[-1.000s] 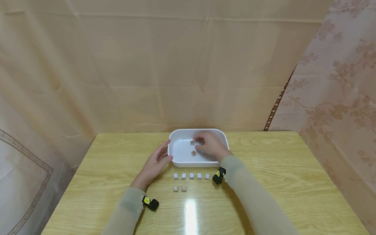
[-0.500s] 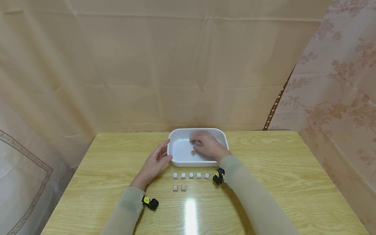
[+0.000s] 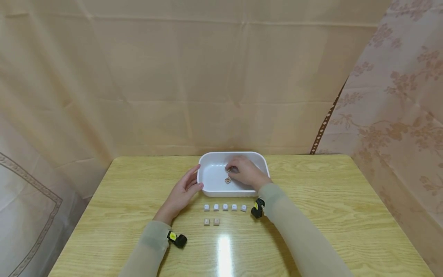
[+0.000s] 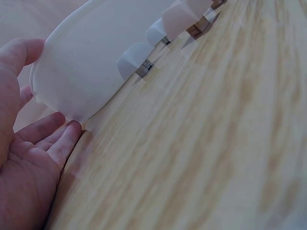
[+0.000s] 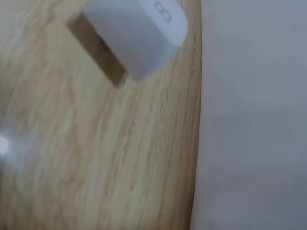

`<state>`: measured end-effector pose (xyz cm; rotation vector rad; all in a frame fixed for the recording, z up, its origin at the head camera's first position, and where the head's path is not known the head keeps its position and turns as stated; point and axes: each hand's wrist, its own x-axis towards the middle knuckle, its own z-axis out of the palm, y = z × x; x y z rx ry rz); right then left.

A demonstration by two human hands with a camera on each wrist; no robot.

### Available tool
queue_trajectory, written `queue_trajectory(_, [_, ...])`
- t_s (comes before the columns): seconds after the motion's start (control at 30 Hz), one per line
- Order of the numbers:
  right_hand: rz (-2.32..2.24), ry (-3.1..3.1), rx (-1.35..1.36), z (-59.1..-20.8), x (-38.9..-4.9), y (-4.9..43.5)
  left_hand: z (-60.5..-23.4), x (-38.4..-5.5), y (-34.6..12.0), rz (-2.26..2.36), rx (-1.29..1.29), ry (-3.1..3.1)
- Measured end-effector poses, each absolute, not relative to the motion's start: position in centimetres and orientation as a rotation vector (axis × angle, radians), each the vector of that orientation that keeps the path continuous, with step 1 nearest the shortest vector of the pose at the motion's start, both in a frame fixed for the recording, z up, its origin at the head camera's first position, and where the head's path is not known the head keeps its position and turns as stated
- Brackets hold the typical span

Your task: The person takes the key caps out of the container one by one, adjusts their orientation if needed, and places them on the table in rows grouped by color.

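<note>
My left hand [image 3: 182, 193] rests against the left end of a white plastic tray [image 3: 207, 187], thumb and fingers spread and touching its wall. In the left wrist view its fingertips meet the tray's wall and rim. Reaching over the tray's right side, my right hand [image 3: 245, 170] pinches a brown keycap [image 3: 228, 170] near the tray floor, partly hidden by the fingers. A second brown keycap [image 3: 227, 180] lies just in front of it, underside up. The right wrist view does not show the right hand; a white keycap [image 5: 139, 36] marked like an 8 or B fills its top.
In front of the tray several white keycaps [image 3: 225, 207] stand in a row on the wooden table [image 3: 138, 192]. Nearer me are two beige keycaps [image 3: 216, 222] side by side. A beige curtain [image 3: 221, 88] hangs behind the table's far edge.
My right fingers, spread around the keycap earlier, have closed in on it, and it has shifted slightly right and toward me. The left hand and tray stay put.
</note>
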<state>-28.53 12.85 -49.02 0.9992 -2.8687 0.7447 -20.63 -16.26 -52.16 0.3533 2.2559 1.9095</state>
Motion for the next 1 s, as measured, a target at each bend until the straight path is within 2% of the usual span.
queue_trajectory(0.67, [0.839,-2.903,0.924,-48.62,-28.39,12.67,-51.57,-20.50,-16.16,1.891,0.309,2.270])
queue_trajectory(1.0, [1.127,-2.868,0.842,-48.81,-28.35,12.86,-51.70,-20.34,-16.18,1.912,0.318,2.251])
